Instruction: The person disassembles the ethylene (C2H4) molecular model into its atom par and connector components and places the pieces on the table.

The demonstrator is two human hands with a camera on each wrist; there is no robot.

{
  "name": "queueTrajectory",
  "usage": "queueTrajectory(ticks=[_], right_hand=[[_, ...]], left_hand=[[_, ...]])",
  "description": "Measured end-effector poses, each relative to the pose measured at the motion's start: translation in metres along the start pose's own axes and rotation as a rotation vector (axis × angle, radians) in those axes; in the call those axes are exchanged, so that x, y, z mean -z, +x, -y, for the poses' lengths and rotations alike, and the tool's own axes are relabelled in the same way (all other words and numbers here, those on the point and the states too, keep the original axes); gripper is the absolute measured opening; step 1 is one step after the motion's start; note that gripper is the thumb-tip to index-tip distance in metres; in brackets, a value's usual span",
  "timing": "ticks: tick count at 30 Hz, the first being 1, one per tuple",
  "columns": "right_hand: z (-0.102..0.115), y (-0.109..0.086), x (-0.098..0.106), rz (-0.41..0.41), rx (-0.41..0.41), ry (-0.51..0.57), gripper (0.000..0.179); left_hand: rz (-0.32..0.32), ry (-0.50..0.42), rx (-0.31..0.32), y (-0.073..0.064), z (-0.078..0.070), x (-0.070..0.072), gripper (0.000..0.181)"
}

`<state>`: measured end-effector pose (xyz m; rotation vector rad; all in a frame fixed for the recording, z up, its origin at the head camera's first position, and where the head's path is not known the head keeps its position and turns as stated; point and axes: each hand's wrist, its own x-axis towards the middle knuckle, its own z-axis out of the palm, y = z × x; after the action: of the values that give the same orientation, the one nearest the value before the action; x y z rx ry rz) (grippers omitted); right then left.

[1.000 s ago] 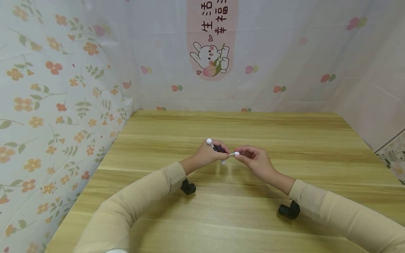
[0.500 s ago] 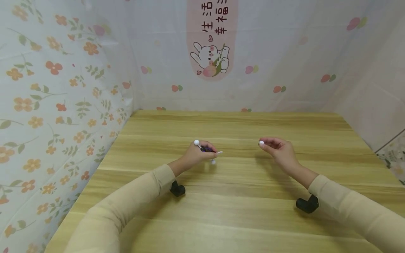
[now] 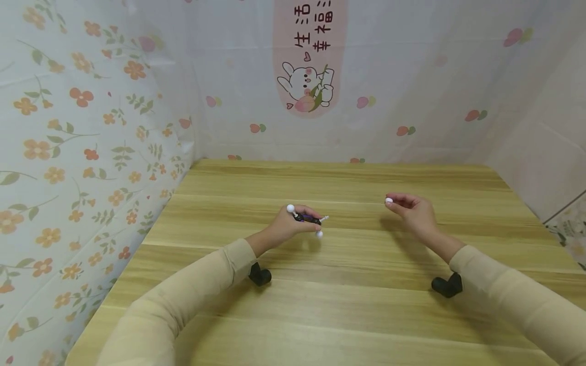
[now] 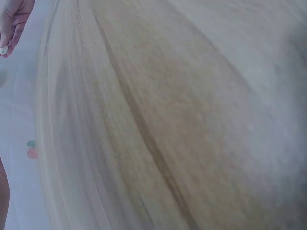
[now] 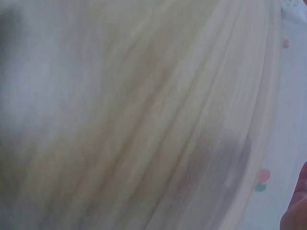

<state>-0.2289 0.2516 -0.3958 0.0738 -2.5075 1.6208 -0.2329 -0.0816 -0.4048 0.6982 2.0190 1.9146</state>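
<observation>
In the head view my left hand (image 3: 285,224) grips a small dark-and-purple piece (image 3: 309,219) between thumb and fingers, above the table. White stems stick out of this piece; two end in white balls (image 3: 290,208), while the stem (image 3: 324,218) pointing right has a bare tip. Well to the right, my right hand (image 3: 418,216) pinches a small white ball-like cap (image 3: 388,201) by its fingertips. The left wrist view catches the right hand (image 4: 14,21) and the white cap (image 4: 4,49) at its upper left corner. Only an edge of the right hand (image 5: 295,206) shows in the right wrist view.
Both hands are over a wood-grain table (image 3: 348,315). Black angled mounts (image 3: 261,275) (image 3: 447,285) hang below the two sleeves. A printed cloth (image 3: 238,101) hangs behind the table, and a flowered one (image 3: 68,203) hangs along the left.
The hands have drawn apart: the right moved right and away with the white cap, which came off the stem's tip. The left shifted left with the dark piece, then slightly back right.
</observation>
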Motion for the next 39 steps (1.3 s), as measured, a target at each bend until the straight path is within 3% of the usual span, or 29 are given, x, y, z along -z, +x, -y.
queueTrajectory(ticks=[8,17,39], right_hand=[[-0.012,0.013,0.016,0.008,0.008,-0.060,0.042],[-0.024,0.026,0.034,0.018,0.008,-0.262,0.039],[-0.045,0.038,0.058,0.083,-0.031,-0.418,0.031]], left_hand=[[-0.005,0.006,0.001,0.001,-0.001,0.000,0.025],[-0.028,0.033,0.019,0.001,-0.002,-0.001,0.028],[-0.054,0.029,0.018,0.002,-0.002,-0.003,0.026]])
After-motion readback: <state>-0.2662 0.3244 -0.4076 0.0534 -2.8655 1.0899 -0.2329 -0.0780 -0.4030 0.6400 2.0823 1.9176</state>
